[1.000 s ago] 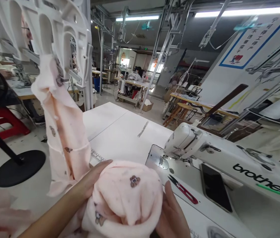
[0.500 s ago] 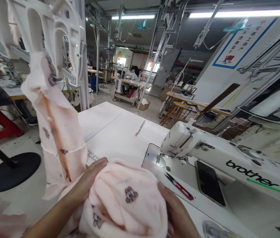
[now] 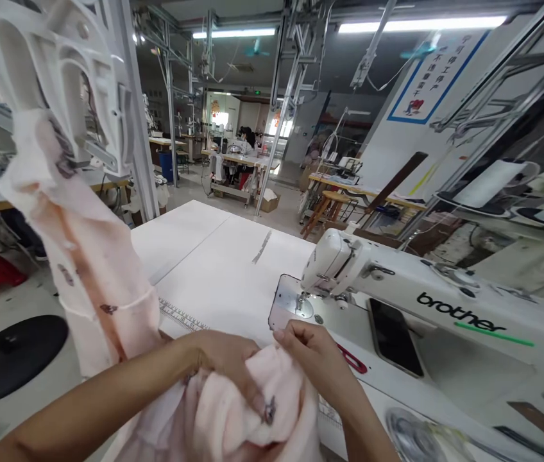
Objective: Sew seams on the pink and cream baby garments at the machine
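Note:
Bunched pink fabric (image 3: 233, 417) with small bear prints lies at the near edge of the white sewing table (image 3: 204, 256). My left hand (image 3: 233, 362) grips its folds from the left, the thumb pressed on the cloth by a bear print. With thumb and fingers pinched together, my right hand (image 3: 308, 350) holds the upper edge of the same fabric. To the right stands a white sewing machine (image 3: 378, 269), its needle area just beyond my right hand. Partly behind that hand, red-handled thread snips (image 3: 353, 359) lie on the table.
A black phone (image 3: 394, 337) rests on the machine bed. At left, another pink printed piece (image 3: 93, 269) hangs from a white hanger clamp (image 3: 74, 83). A ruler strip (image 3: 180, 314) runs along the table. A round black fan base (image 3: 12, 359) stands on the floor.
My right hand has moved from the bundle's right side to its top edge and pinches it. My left hand has shifted right and down over the cloth. The view has turned slightly right.

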The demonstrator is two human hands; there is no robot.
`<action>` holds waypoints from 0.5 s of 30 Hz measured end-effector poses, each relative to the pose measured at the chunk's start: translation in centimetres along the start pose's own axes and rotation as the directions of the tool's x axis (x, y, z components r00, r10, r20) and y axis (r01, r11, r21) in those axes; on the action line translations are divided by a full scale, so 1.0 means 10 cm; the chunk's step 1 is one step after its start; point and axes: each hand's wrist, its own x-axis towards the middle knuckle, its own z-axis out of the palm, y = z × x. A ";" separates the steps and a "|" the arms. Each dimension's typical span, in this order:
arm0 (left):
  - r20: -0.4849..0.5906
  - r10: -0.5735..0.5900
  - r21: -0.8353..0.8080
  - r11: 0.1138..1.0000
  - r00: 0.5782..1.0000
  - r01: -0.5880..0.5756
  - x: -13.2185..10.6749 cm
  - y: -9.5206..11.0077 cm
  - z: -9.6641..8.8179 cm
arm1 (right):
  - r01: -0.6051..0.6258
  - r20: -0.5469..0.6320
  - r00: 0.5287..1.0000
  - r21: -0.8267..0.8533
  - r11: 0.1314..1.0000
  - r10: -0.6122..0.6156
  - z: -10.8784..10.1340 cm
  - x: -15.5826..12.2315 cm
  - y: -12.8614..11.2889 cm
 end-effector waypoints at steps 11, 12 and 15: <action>0.053 0.127 -0.548 0.833 0.990 -0.078 0.07 -0.20 0.13 | 0.066 -0.164 0.986 0.186 0.980 -0.035 0.06 -0.01 0.03; 0.034 0.151 -0.579 0.809 0.988 -0.104 0.04 -0.20 0.14 | 0.116 -0.286 0.956 0.146 0.982 -0.070 0.05 -0.12 0.00; -0.089 0.159 -0.659 0.731 0.983 -0.178 -0.03 -0.25 0.15 | 0.145 -0.580 0.812 0.095 0.985 -0.064 0.08 -0.56 -0.02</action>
